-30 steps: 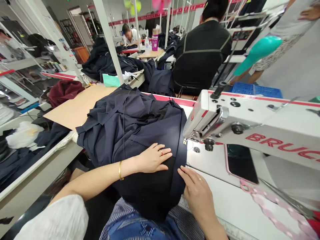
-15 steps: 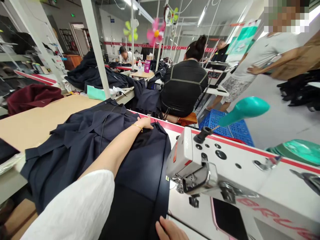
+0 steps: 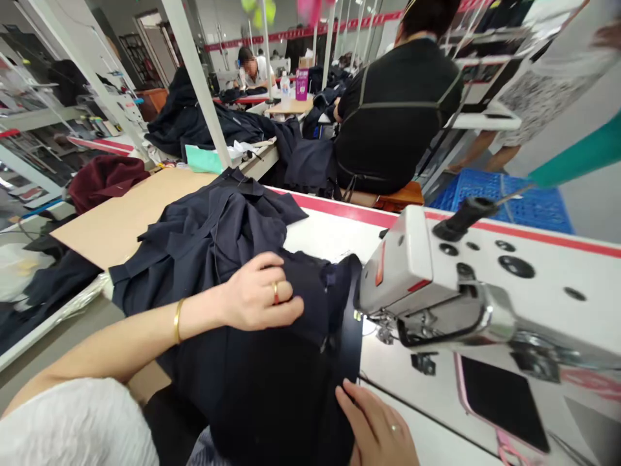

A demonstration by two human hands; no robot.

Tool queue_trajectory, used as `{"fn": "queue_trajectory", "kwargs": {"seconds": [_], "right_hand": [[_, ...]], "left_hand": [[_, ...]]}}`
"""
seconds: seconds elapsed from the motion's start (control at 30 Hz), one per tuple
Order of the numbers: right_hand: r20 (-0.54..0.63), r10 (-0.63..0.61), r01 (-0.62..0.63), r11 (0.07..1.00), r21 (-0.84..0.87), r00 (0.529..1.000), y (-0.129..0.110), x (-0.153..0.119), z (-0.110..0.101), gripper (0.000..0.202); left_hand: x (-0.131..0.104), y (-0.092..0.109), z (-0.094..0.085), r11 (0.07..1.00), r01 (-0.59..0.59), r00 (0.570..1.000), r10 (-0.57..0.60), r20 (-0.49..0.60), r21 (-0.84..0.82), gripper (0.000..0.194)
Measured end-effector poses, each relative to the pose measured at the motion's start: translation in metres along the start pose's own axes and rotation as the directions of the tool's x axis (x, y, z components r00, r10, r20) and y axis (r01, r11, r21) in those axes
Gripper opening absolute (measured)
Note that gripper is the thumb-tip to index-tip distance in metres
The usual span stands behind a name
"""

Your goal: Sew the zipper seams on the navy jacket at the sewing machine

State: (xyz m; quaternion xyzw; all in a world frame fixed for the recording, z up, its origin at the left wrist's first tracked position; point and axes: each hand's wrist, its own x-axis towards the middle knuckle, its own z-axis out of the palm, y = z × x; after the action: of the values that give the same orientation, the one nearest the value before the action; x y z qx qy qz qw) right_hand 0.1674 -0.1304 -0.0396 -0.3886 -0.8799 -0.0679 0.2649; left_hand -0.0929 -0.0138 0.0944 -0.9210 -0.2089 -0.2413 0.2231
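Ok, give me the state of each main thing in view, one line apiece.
Dark navy fabric garment, rumpled, spread across the table
Left hand, fingers curled on the garment; grip unclear
Right hand, fingers laid on the garment's edge
White, red-striped sewing machine, running or stopped unclear
Pink-edged rectangular phone, face up, screen dark
Burgundy fabric heap, crumpled
Clear plastic bottle, upright

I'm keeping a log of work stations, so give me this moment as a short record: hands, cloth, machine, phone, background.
Left hand: curled on the cloth; grip unclear
Right hand: on the cloth's right edge, near side
Cloth: dark, bunched at left, right edge beside the machine's head
Machine: white, right of the cloth
Phone: dark screen, pink edge
Background: person in black, back turned; blue crate
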Motion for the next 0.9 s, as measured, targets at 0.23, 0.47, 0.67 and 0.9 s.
{"fn": "queue_trajectory", "kwargs": {"seconds": [0.23, 0.47, 0.67, 0.9], "right_hand": [[0.026, 0.11, -0.111, 0.991, 0.079, 0.994, -0.013, 0.005, -0.005, 0.041], [0.049, 0.185, -0.189, 0.977, 0.099, 0.981, -0.02, 0.008, -0.009, 0.04], [0.059, 0.234, -0.239, 0.965, 0.105, 0.97, -0.024, 0.009, -0.012, 0.039], [0.078, 0.281, -0.289, 0.948, 0.136, 0.957, -0.027, 0.011, -0.016, 0.04]], "left_hand": [[-0.051, 0.05, 0.007, 0.995, 0.098, 0.985, -0.095, 0.142, -0.02, 0.011], [-0.059, 0.046, 0.002, 0.982, 0.171, 0.956, -0.186, 0.228, 0.083, 0.011], [-0.063, 0.057, -0.002, 0.985, 0.116, 0.935, -0.151, 0.32, 0.127, 0.016], [0.013, -0.016, -0.002, 0.933, 0.322, 0.782, -0.357, 0.511, 0.158, 0.021]]}}
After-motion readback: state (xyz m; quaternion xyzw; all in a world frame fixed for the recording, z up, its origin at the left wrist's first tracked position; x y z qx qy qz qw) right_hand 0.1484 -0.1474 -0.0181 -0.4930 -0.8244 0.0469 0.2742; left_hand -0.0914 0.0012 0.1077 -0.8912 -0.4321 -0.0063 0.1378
